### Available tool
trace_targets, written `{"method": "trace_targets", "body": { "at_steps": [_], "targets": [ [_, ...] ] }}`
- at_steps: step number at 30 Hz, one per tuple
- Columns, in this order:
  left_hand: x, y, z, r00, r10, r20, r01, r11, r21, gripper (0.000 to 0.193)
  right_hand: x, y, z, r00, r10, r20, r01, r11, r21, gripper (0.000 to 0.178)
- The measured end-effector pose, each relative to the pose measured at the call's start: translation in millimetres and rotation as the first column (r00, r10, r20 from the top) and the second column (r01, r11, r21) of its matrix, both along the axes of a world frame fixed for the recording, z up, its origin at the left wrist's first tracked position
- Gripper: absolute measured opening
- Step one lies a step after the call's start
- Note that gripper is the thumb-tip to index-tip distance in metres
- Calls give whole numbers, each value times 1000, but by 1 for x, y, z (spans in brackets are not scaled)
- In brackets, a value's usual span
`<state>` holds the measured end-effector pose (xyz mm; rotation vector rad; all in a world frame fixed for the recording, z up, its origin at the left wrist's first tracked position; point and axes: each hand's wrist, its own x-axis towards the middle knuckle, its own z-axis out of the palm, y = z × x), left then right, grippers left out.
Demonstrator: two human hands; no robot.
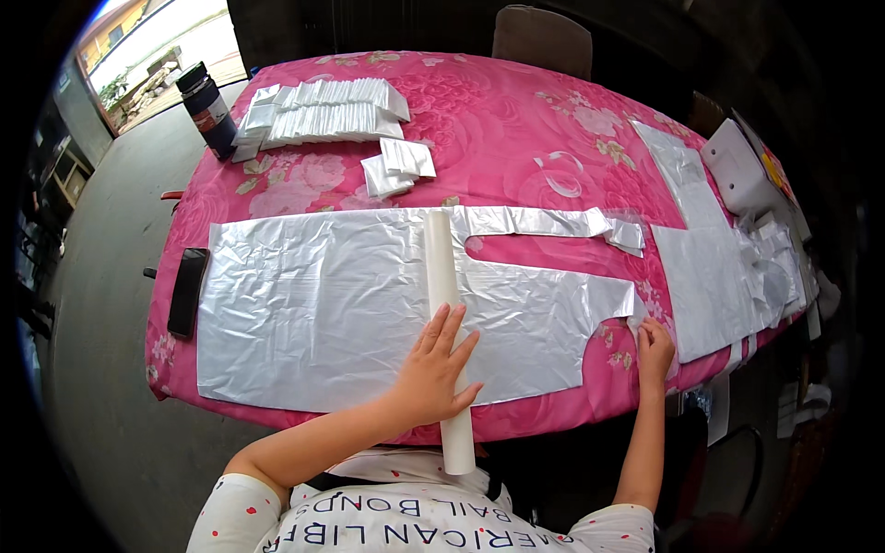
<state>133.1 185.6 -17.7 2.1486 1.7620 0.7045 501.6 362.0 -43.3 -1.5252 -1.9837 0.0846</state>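
Note:
Spread across the near half of the table lies a thin, silvery-white plastic apron [304, 313], with a curved cut-out at its right end and a long strip [535, 221] along its far side. A white tube [441, 253] rests across its middle, its near end sticking out past the table edge. My left hand [438, 364] lies on the tube with its fingers spread, gripping nothing. At the apron's lower right corner, my right hand [655, 348] is closed in a pinch on the plastic; the fingertips partly hide the pinched bit.
Folded white packets [332, 115] stand in rows at the far left, with a few loose ones [401, 164] nearer. A dark bottle [210, 115] and a phone [188, 292] are at the left. More plastic sheets [705, 286] and a white case [742, 170] lie right on the pink floral tablecloth [489, 101].

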Motion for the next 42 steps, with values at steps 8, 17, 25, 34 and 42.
{"method": "trace_targets", "body": {
  "at_steps": [8, 17, 25, 34, 42],
  "targets": [
    [2, 1, -1, 1000, 9, 22, -9, 1000, 17, 61, 19, 13, 30, 1000, -8, -7, 7, 994, -108, 20],
    [0, -1, 1, 1000, 4, 31, -5, 1000, 17, 60, 5, -8, 0, 983, 116, 141, -125, 990, 59, 18],
    [1, 0, 2, 999, -6, 40, 6, 1000, 17, 60, 46, 36, 23, 921, -158, -356, 17, 930, -368, 10],
    [3, 1, 1, 978, -87, 188, 63, 989, 133, 61, -139, -29, 67, 847, 97, -522, -224, 957, -185, 10],
    [-48, 3, 25, 104, 580, 808, 373, 730, -572, 32, -255, -162, 68, 537, 795, -282, -827, 562, 8, 24]
  ]
}}
